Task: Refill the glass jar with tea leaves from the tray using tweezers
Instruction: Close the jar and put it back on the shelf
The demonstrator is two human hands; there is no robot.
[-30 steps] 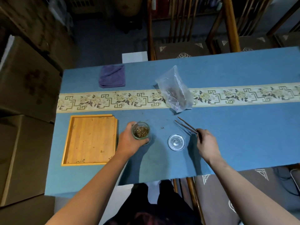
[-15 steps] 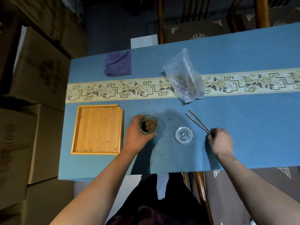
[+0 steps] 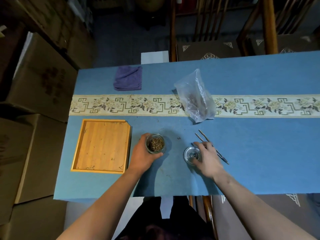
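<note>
On the bench [image 3: 259, 161], take the round glass jar of tea leaves [image 3: 155, 144] as landmark. The shallow wooden tray [image 3: 102, 146] lies just to its left. The round glass lid [image 3: 191, 155] lies to its right, the thin wooden tweezers [image 3: 203, 138] beyond that. Behind the jar to the right lies the crumpled clear plastic bag [image 3: 197, 97]; behind to the left, the folded purple cloth [image 3: 128, 78].

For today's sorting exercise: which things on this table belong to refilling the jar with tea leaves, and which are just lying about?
Belong to the job:
glass jar, gripped by the left hand
bamboo tray
tweezers
glass lid, under the right hand

Just lying about:
purple cloth
plastic bag
cardboard boxes
</note>
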